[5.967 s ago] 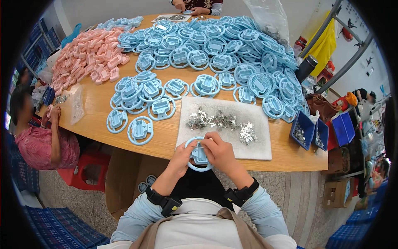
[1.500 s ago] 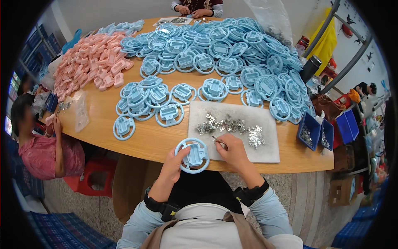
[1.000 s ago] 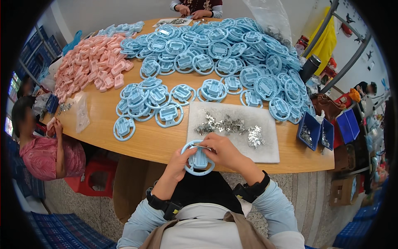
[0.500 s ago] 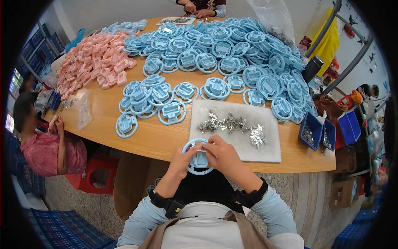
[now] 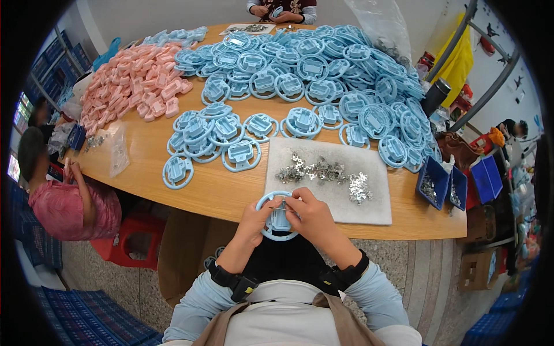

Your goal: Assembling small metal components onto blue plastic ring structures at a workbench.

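Note:
A round light-blue plastic ring part (image 5: 281, 222), with a box-like middle, is held up just off the near table edge. My left hand (image 5: 254, 222) is closed around its left side, thumb on its upper part. My right hand (image 5: 311, 216) pinches at the top of the same part; a small thin bit of metal shows by its fingertips, its kind too small to make out. Beyond my hands lies a whitish foam pad (image 5: 323, 210) bearing small silvery metal pieces (image 5: 314, 170), some heaped and some spread.
Blue ring parts (image 5: 311, 68) form a large pile across the table (image 5: 219, 196), beside a pile of pink plastic parts (image 5: 138, 86). Blue bins (image 5: 431, 183) with metal pieces stand at the right edge. A person in pink (image 5: 75, 207) sits left; another works opposite. A red stool (image 5: 135, 236) stands left.
The blue ring part stays in my hands, while my right fingers have shifted slightly at its top and the thin metal bit shows more clearly. The person opposite now holds a blue part.

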`<state>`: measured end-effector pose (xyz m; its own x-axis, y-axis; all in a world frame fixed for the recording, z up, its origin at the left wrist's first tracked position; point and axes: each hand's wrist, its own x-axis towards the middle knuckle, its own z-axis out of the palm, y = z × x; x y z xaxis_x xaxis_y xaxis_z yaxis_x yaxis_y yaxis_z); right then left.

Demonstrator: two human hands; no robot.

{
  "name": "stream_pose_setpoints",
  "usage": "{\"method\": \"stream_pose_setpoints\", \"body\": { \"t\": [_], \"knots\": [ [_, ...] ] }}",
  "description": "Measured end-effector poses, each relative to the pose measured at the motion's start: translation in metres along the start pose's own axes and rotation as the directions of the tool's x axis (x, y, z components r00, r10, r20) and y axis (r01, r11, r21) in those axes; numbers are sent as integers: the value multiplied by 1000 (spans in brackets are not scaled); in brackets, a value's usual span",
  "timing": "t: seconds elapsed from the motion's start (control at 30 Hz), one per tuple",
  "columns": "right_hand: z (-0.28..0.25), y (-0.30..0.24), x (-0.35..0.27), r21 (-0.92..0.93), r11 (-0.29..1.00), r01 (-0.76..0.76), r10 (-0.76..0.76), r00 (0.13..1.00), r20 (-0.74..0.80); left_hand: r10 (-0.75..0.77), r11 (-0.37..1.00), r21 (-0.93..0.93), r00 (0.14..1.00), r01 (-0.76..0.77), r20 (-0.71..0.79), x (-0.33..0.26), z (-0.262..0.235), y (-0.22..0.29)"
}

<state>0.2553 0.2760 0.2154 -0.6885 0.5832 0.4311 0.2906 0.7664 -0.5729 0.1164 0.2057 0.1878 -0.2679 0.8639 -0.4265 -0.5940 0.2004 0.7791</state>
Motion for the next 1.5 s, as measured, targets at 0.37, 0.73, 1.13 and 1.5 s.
{"method": "stream_pose_setpoints", "body": {
  "t": [0.37, 0.73, 1.13, 1.5],
  "knots": [
    [-8, 0, 2, -32, 999, -37, 40, 996, 83, -17, 998, 66, 1000, 17, -6, 0, 0, 0],
    [-13, -10, 6, -194, 981, -21, 59, 980, 190, -42, 993, 108, 999, 42, -4, -2, 1, 1],
    [5, 11, 0, 367, 867, -336, 323, 941, 99, 39, 998, 53, 999, -37, -28, -3, 2, -6],
    [-2, -10, -12, -188, 947, -261, 280, 956, 83, 74, 995, 71, 997, -75, 7, -2, -8, -9]
  ]
}}
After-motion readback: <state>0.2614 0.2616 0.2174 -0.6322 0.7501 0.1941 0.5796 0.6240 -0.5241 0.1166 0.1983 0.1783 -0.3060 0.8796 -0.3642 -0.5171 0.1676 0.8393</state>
